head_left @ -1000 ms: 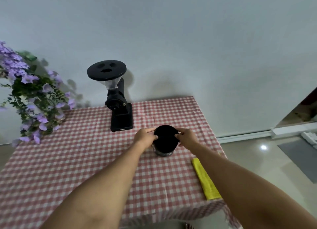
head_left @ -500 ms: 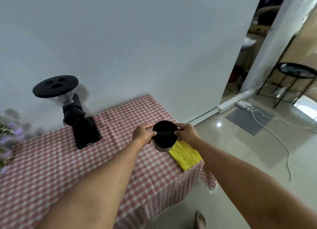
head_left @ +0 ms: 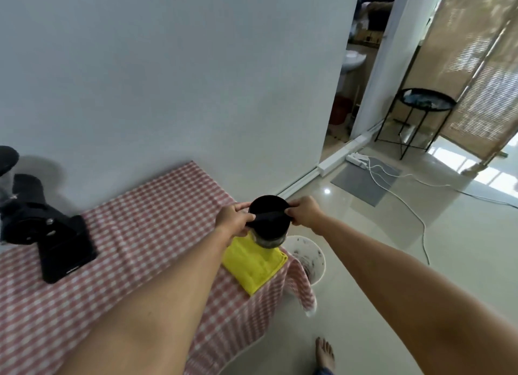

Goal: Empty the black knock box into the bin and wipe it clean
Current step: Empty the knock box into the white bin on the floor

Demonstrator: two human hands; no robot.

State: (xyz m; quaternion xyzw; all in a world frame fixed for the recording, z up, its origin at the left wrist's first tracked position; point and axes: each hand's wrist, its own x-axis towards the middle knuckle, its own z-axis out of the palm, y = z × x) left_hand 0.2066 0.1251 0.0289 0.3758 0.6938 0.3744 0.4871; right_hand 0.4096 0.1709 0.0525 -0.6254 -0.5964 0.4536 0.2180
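Black knock box point(head_left: 269, 220) held in the air over the bench point(head_left: 134, 234) corner, above the yellow cloth point(head_left: 253, 265). Left hand point(head_left: 234, 220) and right hand point(head_left: 304, 213) grip opposite sides at the rim, fingers clamped on it. White bin point(head_left: 314, 258) on the floor just past the bench edge (inside looks speckled dark). Grinder point(head_left: 42, 228) at far left.

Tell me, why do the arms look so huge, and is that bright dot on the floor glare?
Head view: the wide-angle lens stretches whatever sits near the frame edges, so the forearms balloon while the knock box stays small; the dot is a light reflecting off the glossy floor; the grinder at left is slightly smeared.
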